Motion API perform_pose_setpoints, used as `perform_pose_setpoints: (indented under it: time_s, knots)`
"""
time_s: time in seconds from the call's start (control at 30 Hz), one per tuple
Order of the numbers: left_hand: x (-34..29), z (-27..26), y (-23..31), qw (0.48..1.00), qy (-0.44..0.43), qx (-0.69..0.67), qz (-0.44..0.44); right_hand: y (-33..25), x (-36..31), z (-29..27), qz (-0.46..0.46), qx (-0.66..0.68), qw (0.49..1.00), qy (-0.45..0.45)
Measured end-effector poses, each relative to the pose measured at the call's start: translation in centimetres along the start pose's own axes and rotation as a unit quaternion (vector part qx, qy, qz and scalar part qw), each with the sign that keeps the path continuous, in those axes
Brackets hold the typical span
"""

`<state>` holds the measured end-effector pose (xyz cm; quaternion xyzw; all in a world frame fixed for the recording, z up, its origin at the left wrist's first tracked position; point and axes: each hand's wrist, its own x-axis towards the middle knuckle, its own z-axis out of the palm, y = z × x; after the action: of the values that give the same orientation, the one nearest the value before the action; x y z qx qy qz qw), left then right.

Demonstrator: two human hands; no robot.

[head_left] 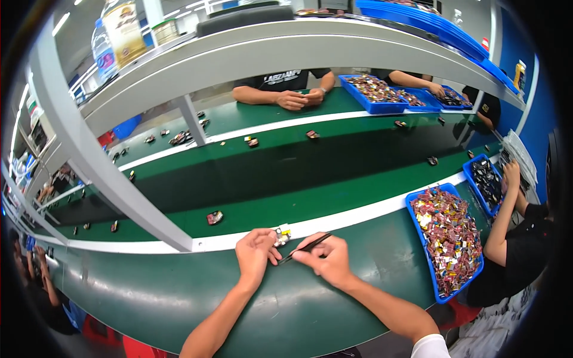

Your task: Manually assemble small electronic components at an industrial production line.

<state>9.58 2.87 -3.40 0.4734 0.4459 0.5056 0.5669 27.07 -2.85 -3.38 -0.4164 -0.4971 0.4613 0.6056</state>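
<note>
Holding small silver-and-yellow part [282,235] just below centre of frame: left hand [255,253] pinched at its edge, fingers curled. Right hand [327,258] closed on black tweezers [313,244], tips near left thumb. Tweezer work seems in hand; next move likely calls for steady pinch.

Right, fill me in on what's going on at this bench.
A person holds a small silver-and-yellow part in the left hand and black tweezers in the right hand, their tips close to the left fingers. A blue tray heaped with small parts sits to the right. More pieces lie scattered on the green belt beyond, and a co-worker across it has both hands together.
</note>
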Motion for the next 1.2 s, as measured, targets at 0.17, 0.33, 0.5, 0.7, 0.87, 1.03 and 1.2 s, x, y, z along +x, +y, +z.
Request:
perform_pose_setpoints:
  time_s: [0.17, 0.33, 0.5, 0.7, 0.87, 1.03, 1.2]
  knots:
    - [-1.6, 0.2, -0.6, 0.999, -0.02, -0.012, 0.031, -0.1, 0.2, -0.5, -0.01, -0.025, 0.999, 0.028]
    - [-1.8, 0.2, -0.6, 0.999, -0.043, 0.003, 0.026, -0.4, 0.1, -0.1, -0.054, -0.079, 0.993, 0.066]
    - [-1.7, 0.3, -0.8, 0.998, -0.046, -0.004, 0.034, 0.0, 0.1, -0.3, -0.046, -0.082, 0.993, 0.075]
    - [-1.7, 0.3, -1.0, 0.998, -0.049, 0.014, 0.037, 0.2, 0.1, -0.4, -0.048, -0.118, 0.989, 0.072]
    - [-1.7, 0.4, -0.9, 0.996, -0.065, 0.043, 0.038, 0.3, 0.1, -0.3, -0.051, -0.148, 0.985, 0.069]
    - [-1.9, 0.5, -0.5, 0.993, -0.082, 0.046, 0.073, -0.8, 0.4, 0.0, 0.065, 0.028, 0.995, 0.075]
    - [-2.1, 0.6, -0.6, 0.991, -0.083, 0.061, 0.088, -1.1, 0.6, -0.2, 0.085, -0.007, 0.994, 0.074]
